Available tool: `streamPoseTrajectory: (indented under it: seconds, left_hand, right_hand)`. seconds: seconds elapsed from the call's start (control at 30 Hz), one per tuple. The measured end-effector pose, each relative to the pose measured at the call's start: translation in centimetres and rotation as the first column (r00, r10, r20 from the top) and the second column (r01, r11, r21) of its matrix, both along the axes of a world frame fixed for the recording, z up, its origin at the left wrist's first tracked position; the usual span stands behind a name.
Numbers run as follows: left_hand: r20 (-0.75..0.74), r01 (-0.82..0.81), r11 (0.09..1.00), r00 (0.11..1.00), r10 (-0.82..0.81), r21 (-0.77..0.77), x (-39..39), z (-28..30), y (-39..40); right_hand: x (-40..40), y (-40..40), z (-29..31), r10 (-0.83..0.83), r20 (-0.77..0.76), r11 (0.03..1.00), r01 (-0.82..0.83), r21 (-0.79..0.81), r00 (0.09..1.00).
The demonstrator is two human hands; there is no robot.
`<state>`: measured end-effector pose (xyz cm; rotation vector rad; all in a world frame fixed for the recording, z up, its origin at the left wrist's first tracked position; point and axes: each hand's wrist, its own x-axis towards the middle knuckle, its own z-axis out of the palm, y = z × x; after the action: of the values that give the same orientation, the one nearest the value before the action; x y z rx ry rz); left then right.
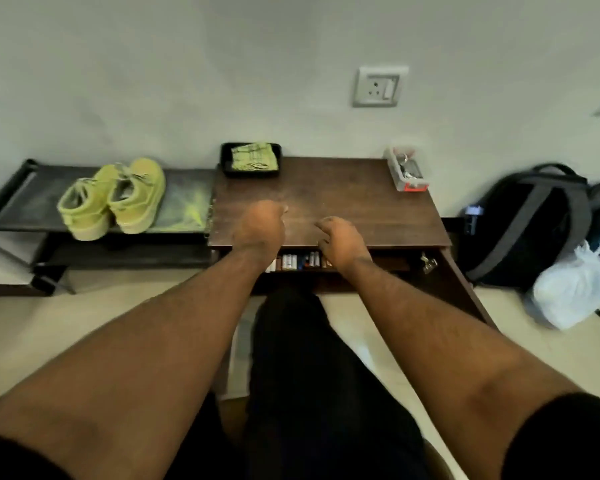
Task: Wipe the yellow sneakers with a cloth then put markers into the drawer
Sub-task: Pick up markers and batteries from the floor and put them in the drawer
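Note:
Two yellow sneakers [113, 199] stand side by side on a low black rack [25, 199] at the left. A yellow-green cloth [253, 156] lies folded in a black tray [226, 166] at the back left of the brown wooden table [361, 202]. Under the table's front edge the drawer [378, 263] stands pulled out, with several markers [297, 261] lying in it. My left hand [260, 225] hovers over the table's front with its fingers curled in, nothing visible in it. My right hand [342, 239] sits above the drawer, fingers bent and slightly apart, holding nothing.
A clear plastic box [407, 169] with small items sits at the table's back right corner. On the floor at the right lean a black backpack [527, 223] and a white plastic bag [572, 289]. A wall socket [380, 86] is above the table. A key [428, 263] hangs at the drawer's right end.

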<state>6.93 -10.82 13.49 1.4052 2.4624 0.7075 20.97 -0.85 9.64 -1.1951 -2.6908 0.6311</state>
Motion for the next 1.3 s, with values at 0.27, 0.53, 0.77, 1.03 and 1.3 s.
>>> streamPoseTrajectory:
  seconds: [0.27,0.53,0.77,1.03,1.3]
  left_hand:
    - [-0.012,-0.410,0.911,0.911,0.411,0.052,-14.3,2.0,-20.5]
    - [0.210,-0.730,0.624,0.588,0.781,-0.278,-19.5,-12.1,-39.0]
    - [0.292,-0.750,0.373,0.247,0.924,-0.546,-19.9,-24.5,-47.8]
    - [0.273,-0.611,0.327,0.183,0.944,-0.721,-21.4,-38.0,-50.8]
    - [0.382,-0.414,0.432,0.202,0.902,-0.801,-23.7,-48.0,-50.0]
  right_hand:
    - [-17.8,-12.4,7.6,0.426,-0.023,0.900,-0.421,0.109,0.905]
    - [-33.4,-27.4,0.1,0.788,0.175,0.599,-0.801,0.001,0.590]
    - [-40.9,-36.3,-12.2,0.899,0.252,0.420,-0.871,-0.257,0.359]
    - [-45.3,-41.0,-26.3,0.940,0.235,0.333,-0.815,-0.475,0.247]
    - [-48.2,-43.7,-35.7,0.937,0.349,0.217,-0.795,-0.567,0.007]
